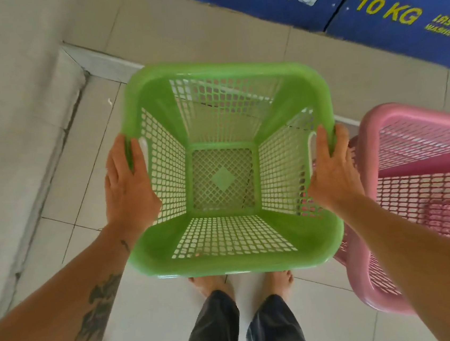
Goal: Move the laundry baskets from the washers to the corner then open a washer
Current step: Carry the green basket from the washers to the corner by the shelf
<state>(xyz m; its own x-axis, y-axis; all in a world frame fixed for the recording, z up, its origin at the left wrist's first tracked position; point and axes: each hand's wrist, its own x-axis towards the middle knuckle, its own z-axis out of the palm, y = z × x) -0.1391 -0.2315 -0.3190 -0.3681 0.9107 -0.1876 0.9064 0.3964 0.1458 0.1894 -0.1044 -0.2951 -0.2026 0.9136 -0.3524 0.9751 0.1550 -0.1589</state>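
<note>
An empty green plastic laundry basket [218,87] with mesh walls fills the middle of the view, held upright above the tiled floor. My left hand [127,189] grips its left rim at the handle slot. My right hand [332,170] grips the right rim the same way. A pink mesh laundry basket [407,123] stands on the floor just to the right, partly behind my right forearm. Blue washers [384,6] with "10 KG" lettering line the top right.
A grey wall [9,109] runs down the left and meets a low white ledge [101,61] in the corner ahead. My bare feet [216,285] stand on pale floor tiles right under the green basket.
</note>
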